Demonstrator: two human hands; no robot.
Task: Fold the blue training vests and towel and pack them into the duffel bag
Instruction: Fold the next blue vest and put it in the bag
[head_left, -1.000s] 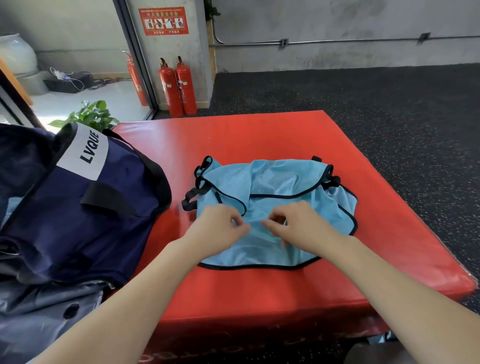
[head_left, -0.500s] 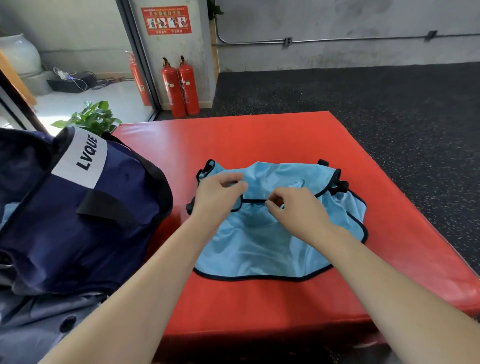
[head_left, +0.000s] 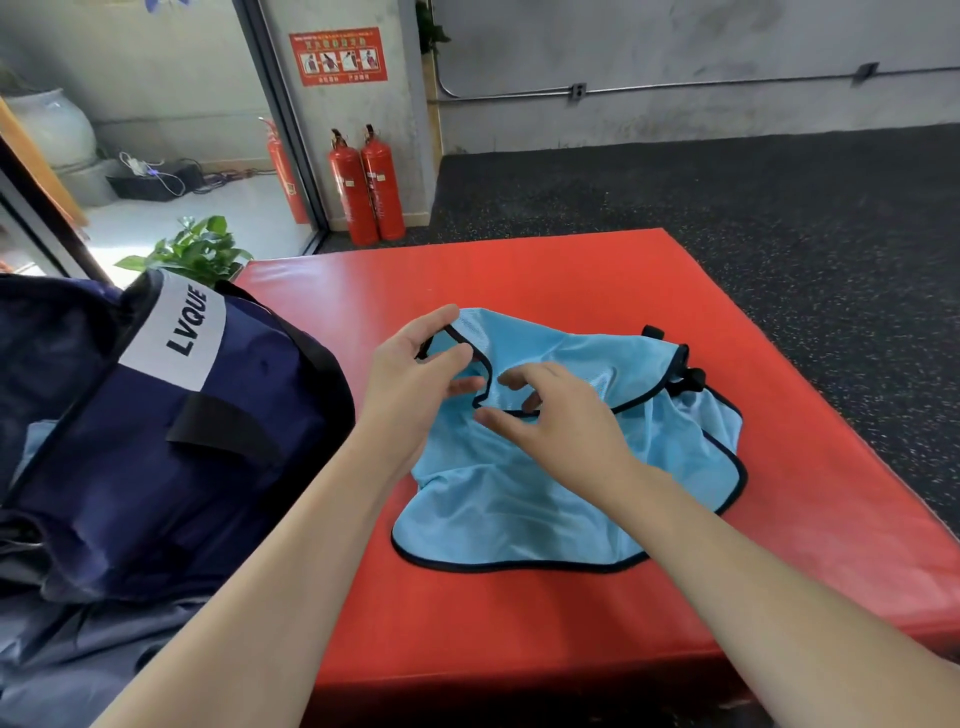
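A light blue mesh training vest (head_left: 524, 499) with black trim lies spread on the red mat (head_left: 519, 280). My left hand (head_left: 415, 384) pinches the vest's upper left shoulder strap and lifts it slightly off the mat. My right hand (head_left: 561, 421) rests on the vest at its black-trimmed neckline, fingers curled and spread around the edge. The navy duffel bag (head_left: 171, 441) with a white LVQUE label stands open at the left, against the mat's edge; a bit of light blue fabric (head_left: 36, 441) shows inside it.
Grey cloth (head_left: 78, 654) lies under the bag at the lower left. Two red fire extinguishers (head_left: 369, 187) stand at the wall behind the mat, beside a potted plant (head_left: 192, 249). Dark speckled rubber floor (head_left: 779, 208) surrounds the mat on the right.
Both hands moved from the vest's middle up to its neckline. My left hand has taken hold of the left shoulder strap and raised it; the vest's top edge is pulled up.
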